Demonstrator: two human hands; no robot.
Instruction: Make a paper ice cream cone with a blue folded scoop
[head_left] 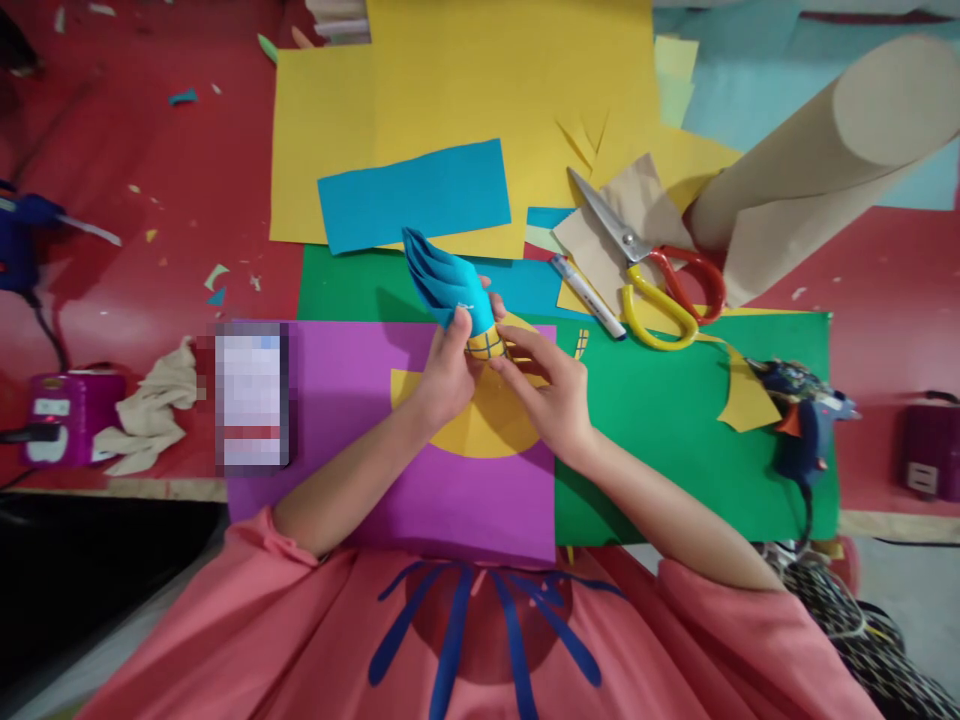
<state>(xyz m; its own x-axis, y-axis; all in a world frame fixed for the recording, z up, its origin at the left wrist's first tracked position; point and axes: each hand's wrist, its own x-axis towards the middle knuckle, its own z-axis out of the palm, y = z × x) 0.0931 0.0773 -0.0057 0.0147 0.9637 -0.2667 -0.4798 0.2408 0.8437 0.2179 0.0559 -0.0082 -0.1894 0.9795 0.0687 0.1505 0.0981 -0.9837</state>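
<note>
My left hand (451, 365) is wrapped round a blue folded piece (450, 285) with pointed, layered tips at its upper left. Round the lower end of that piece runs a yellow band with dark grid lines (486, 343). The fingers of my right hand (551, 385) pinch at the band's right side, where thin yellow strips show. Beneath both hands lies a yellow rounded sheet (480, 430) on a purple sheet (390, 500). A small gridded yellow scrap (582, 344) rests on the green sheet (675, 440) to the right.
Scissors (637, 255), a marker (589, 297) and a blue strip (416, 197) lie beyond my hands. A glue gun (810, 420) is at the right, another (19, 235) at the far left. A phone (252, 395) lies left; a beige roll (810, 140) stands back right.
</note>
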